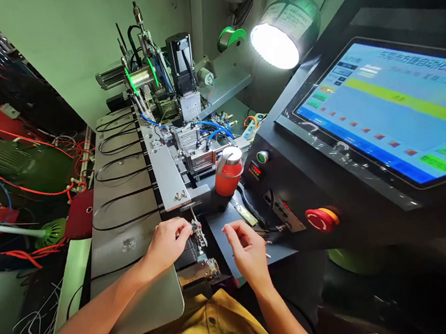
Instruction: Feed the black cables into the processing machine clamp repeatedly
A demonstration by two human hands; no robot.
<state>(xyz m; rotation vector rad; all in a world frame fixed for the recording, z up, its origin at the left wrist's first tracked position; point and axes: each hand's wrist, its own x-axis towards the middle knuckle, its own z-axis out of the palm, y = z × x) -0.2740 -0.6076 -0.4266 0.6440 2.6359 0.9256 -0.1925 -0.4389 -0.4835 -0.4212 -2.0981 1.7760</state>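
My left hand (172, 240) is closed in a pinch beside a small metal fixture (199, 233) at the near end of the machine; what its fingertips hold is too small to name. To the right of the fixture, my right hand (247, 247) is raised, thumb and fingers curled together; anything between the tips cannot be made out. A metal plate (167, 176) lies just beyond my left hand. Black cables (122, 197) loop over the grey table (112, 250) at the left.
A red bottle (228, 176) stands behind my right hand. At the right is a black console with a lit touchscreen (390, 108) and a red emergency button (322, 220). A bright lamp (275, 46) hangs above. Wire spools (141, 78) sit on the machine.
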